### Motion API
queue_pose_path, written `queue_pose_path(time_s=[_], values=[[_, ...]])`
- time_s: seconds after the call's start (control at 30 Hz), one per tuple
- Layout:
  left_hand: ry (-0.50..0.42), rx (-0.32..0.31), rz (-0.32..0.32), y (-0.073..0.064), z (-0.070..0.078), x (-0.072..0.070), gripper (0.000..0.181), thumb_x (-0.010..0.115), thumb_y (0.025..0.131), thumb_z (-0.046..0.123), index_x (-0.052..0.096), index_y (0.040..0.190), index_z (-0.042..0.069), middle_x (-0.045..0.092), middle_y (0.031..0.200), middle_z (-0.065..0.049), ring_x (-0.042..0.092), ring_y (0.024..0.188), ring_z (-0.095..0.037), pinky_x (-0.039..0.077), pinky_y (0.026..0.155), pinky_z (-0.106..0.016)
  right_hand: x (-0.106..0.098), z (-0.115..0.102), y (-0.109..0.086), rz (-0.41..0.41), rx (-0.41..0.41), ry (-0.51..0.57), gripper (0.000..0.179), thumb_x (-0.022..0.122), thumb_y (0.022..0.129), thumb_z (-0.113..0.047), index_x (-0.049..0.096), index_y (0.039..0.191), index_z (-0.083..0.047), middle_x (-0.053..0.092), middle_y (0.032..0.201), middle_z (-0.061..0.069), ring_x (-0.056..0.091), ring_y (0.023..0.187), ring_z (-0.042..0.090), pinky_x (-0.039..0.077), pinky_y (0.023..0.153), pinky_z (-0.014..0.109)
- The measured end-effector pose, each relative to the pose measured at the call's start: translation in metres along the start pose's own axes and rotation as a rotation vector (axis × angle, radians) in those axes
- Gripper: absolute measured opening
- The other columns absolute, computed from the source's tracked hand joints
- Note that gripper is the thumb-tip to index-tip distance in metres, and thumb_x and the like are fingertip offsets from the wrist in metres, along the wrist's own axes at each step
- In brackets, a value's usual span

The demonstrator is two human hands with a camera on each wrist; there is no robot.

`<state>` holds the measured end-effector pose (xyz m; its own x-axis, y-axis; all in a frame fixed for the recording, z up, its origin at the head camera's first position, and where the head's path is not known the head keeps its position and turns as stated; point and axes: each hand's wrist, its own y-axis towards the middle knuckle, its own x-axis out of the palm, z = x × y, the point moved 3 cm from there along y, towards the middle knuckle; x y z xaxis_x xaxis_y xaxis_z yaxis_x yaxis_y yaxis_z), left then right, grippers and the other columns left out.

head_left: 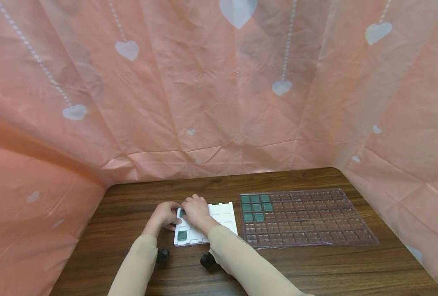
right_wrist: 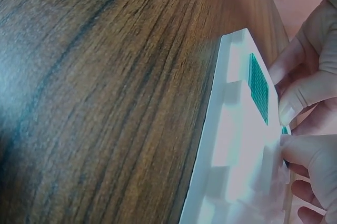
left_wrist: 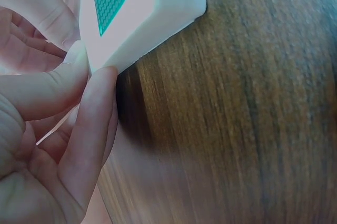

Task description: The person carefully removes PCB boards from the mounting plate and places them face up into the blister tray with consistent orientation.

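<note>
A white tray (head_left: 227, 218) with shallow square pockets lies on the table under both hands. My left hand (head_left: 166, 214) is at its left edge, thumb on top and a finger against the side wall (left_wrist: 145, 37), pinching the edge. Over the tray's far left part reaches my right hand (head_left: 197, 210). Its thumb and fingertips are at a green square chip (head_left: 182, 213), which shows between the two hands and is mostly covered by fingers. Another green chip (head_left: 182, 235) sits in the near left pocket, also seen as a textured green square (right_wrist: 258, 89) in the right wrist view.
Right of the white tray lies a large clear plastic tray (head_left: 311, 225) with rows of square pockets. Several green chips (head_left: 255, 207) fill its far left pockets. Black wrist cameras (head_left: 163, 255) hang under the sleeves. A pink curtain (head_left: 219, 102) stands behind the wooden table (head_left: 141, 197).
</note>
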<state>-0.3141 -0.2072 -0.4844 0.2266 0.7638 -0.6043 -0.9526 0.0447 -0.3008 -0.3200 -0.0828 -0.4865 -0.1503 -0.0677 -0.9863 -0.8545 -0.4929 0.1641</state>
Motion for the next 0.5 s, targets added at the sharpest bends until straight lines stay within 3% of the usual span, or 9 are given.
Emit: queue_pose_path(time_s=[0.5], values=[[0.003, -0.005, -0.002, -0.0017, 0.0014, -0.0007, 0.056, 0.075, 0.076, -0.015, 0.058, 0.129, -0.008, 0.055, 0.088, -0.016, 0.063, 0.069, -0.025, 0.061, 0.052, -0.033, -0.0015, 0.0007, 0.0019, -0.036, 0.014, 0.025, 0.026, 0.076, 0.085, -0.039, 0.075, 0.108, -0.026, 0.065, 0.102, -0.008, 0.051, 0.093, 0.015, 0.047, 0.076, 0.028]])
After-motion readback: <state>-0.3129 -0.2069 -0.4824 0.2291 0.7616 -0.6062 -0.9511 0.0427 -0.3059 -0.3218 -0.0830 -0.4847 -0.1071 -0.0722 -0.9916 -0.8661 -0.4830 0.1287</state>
